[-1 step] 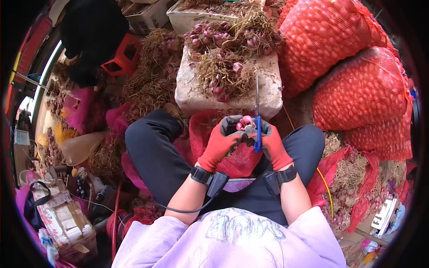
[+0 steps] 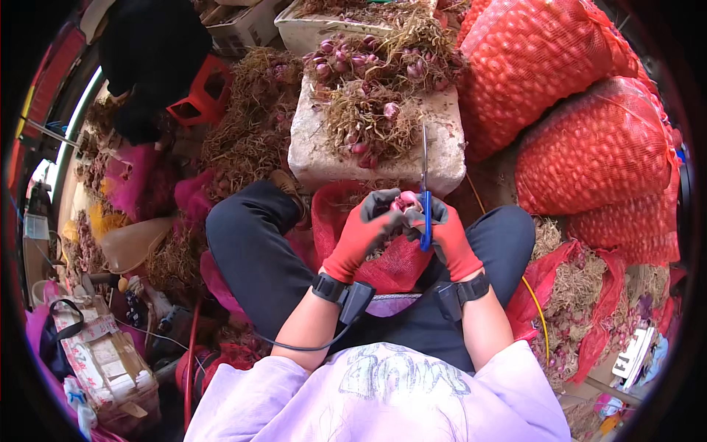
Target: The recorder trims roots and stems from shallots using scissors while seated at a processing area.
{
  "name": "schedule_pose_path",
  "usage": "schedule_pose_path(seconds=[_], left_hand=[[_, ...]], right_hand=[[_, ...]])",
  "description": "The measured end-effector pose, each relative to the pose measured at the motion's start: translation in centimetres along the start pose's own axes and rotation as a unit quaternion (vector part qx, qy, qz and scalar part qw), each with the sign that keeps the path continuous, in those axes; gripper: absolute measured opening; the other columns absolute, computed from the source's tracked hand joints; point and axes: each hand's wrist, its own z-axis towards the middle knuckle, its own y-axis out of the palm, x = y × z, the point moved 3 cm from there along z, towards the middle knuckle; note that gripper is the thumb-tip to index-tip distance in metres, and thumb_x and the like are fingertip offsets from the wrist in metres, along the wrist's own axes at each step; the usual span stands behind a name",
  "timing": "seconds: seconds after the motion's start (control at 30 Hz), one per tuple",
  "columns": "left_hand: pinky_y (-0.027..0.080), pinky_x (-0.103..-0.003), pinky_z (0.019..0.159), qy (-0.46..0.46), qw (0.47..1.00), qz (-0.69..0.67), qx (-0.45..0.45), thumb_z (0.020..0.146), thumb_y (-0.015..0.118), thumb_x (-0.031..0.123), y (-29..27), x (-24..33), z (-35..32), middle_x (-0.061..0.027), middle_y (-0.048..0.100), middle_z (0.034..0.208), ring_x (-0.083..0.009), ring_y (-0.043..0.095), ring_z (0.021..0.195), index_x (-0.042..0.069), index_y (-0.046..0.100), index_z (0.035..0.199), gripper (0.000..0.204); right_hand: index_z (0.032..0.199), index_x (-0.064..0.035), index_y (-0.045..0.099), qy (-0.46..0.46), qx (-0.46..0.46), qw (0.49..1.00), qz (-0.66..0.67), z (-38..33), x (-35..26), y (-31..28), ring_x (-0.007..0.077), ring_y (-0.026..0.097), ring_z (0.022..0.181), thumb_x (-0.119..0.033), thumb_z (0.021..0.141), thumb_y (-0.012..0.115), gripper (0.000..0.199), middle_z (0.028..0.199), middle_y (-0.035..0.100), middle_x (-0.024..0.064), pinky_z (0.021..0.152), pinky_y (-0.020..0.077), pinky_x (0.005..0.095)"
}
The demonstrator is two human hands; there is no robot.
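Between my gloved hands is a small clump of pink-purple shallots (image 2: 406,200). My left hand (image 2: 366,227), in a red glove with grey fingers, is closed around the shallots from the left. My right hand (image 2: 446,230), gloved the same way, grips blue-handled scissors (image 2: 426,221), their long blades pointing away from me. Its fingertips also come against the clump, and I cannot make out exactly which fingers touch it. Below both hands, between my legs, a red mesh bag (image 2: 401,269) lies spread. Just beyond the blades stands a white foam box (image 2: 305,147) bearing bunches of shallots with dry roots (image 2: 368,121).
Full red mesh sacks (image 2: 596,147) are stacked at the right. Heaped shallots with dry stalks (image 2: 250,132) lie at the left near a red plastic stool (image 2: 202,92) and a person in dark clothing (image 2: 151,55). A worn carton (image 2: 107,361) sits at the lower left.
My left hand's fingers and thumb have shifted slightly around the shallots, and the clump has turned a little. The scissors stay nearly in place.
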Motion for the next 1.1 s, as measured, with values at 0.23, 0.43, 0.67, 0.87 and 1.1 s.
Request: schedule_pose_path(seconds=[0.23,0.43,0.67,0.87,1.1], left_hand=[[0.047,-0.031,0.076,0.144,0.887,0.439,0.025,0.071,0.071,0.011,-1.0,1.5,-0.2,-0.0088,0.064,0.099,-0.0209,0.061,0.082,0.006,0.063,0.102,0.033],[0.046,-0.027,0.063,0.129,0.879,0.445,0.112,0.075,0.066,0.01,-1.4,0.3,0.1,-0.0031,0.06,0.075,-0.0129,0.058,0.069,0.0,0.062,0.085,0.014],[0.042,-0.022,0.059,-0.011,0.949,0.311,0.053,0.081,0.059,0.013,-4.6,-1.2,1.5,0.0016,0.057,0.068,-0.0067,0.053,0.063,0.002,0.06,0.077,0.012],[0.043,-0.02,0.062,0.089,0.949,0.286,0.099,0.083,0.06,0.011,-3.7,-0.4,1.5,0.0027,0.061,0.077,-0.0043,0.053,0.069,0.003,0.064,0.098,0.018],[0.045,-0.02,0.062,-0.068,0.967,0.223,-0.103,0.081,0.062,0.005,-3.2,0.7,0.6,0.0011,0.064,0.079,-0.0042,0.056,0.07,-0.001,0.067,0.093,0.014]], right_hand=[[0.102,-0.0013,0.057,-0.166,0.067,0.923,-0.34,-0.3,-0.7,1.1,0.0153,0.062,0.082,-0.013,0.078,0.068,0.028,0.09,0.063,0.0075,0.071,0.0482,0.0283],[0.105,-0.0007,0.058,-0.237,0.067,0.857,-0.453,-0.1,0.2,1.3,0.0259,0.063,0.083,-0.012,0.08,0.063,0.028,0.091,0.064,0.0139,0.073,0.0487,0.0309],[0.104,0.0009,0.06,-0.04,0.014,0.994,-0.105,0.1,0.8,0.1,0.0049,0.056,0.079,-0.008,0.082,0.065,0.025,0.088,0.064,0.0007,0.072,0.0471,0.0214],[0.108,0.0007,0.058,-0.019,0.01,0.995,-0.097,0.2,0.3,0.0,0.0054,0.054,0.072,-0.005,0.081,0.062,0.028,0.085,0.061,-0.0004,0.066,0.046,0.0211],[0.104,0.0003,0.061,-0.133,-0.006,0.901,-0.413,-0.4,-1.3,1.2,0.0074,0.054,0.073,-0.012,0.079,0.067,0.029,0.081,0.063,0.0041,0.069,0.0465,0.0256]])
